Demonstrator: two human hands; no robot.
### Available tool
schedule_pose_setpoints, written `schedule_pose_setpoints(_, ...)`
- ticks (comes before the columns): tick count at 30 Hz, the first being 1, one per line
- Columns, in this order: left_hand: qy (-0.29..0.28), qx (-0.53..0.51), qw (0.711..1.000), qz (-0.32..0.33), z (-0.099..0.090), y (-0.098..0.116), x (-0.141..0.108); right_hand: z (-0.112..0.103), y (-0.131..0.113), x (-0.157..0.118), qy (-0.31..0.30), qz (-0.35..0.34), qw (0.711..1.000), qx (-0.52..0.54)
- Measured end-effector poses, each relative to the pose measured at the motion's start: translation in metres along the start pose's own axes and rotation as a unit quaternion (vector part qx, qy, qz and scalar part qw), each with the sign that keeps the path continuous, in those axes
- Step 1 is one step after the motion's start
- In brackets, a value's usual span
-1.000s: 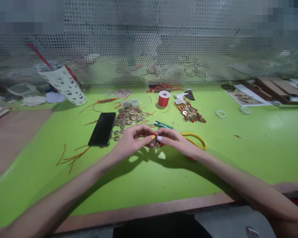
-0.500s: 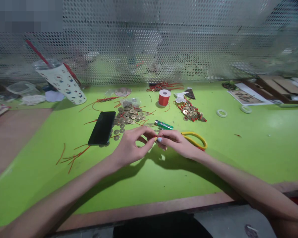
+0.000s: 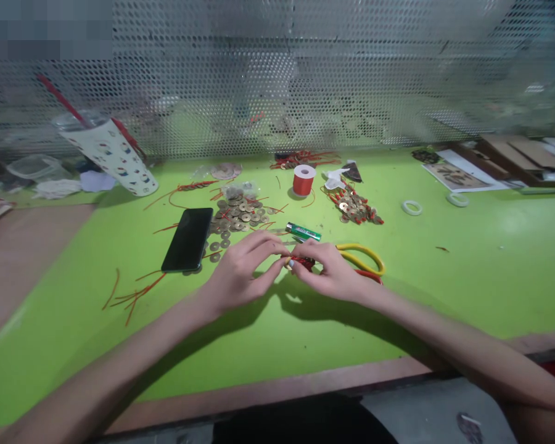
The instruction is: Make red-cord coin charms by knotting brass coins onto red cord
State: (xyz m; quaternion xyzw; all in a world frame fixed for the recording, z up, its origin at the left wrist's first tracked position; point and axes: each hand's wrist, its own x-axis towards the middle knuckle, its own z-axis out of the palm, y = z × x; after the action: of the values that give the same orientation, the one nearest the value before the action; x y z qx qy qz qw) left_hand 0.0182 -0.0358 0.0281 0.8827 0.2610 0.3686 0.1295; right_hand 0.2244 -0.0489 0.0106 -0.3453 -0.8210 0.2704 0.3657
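Observation:
My left hand point(image 3: 247, 268) and my right hand point(image 3: 328, 270) meet fingertip to fingertip above the green table point(image 3: 268, 357). Both pinch a small piece of dark red cord point(image 3: 305, 263), much of it hidden by the fingers; a small yellowish spot shows at the fingertips. Just behind my hands lies a green lighter point(image 3: 304, 232). Scissors with yellow handles point(image 3: 363, 256) rest beside my right hand, partly covered by it. Beyond my left hand is a pile of holed coins point(image 3: 243, 213). Coins tied with red cord point(image 3: 355, 206) lie behind the scissors.
A black phone point(image 3: 187, 239) lies left of my hands, near loose red cords point(image 3: 136, 296). Further back stand a red thread spool point(image 3: 303, 180) and a leaning patterned cup point(image 3: 115, 157). Two pale rings point(image 3: 412, 208) lie right. A perforated metal screen point(image 3: 203, 92) rises behind.
Dark red cord now shows under my right fingers, where it was hidden before. My right fingers have shifted slightly around it, and the whole view has moved a little.

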Motion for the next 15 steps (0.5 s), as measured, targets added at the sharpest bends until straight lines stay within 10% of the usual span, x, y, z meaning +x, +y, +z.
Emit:
schedule_pose_setpoints(8, 0.011, 0.071, 0.993, 0.094, 0.0024, -0.0041, -0.0034, -0.0029, -0.0013, -0.0003, -0.061, 0.106, 0.988, 0.091)
schedule_pose_setpoints(15, 0.062, -0.018, 0.996, 0.066, 0.0066, -0.0046, -0.0034, -0.0029, 0.0079, 0.0002, -0.127, 0.186, 0.915, 0.335)
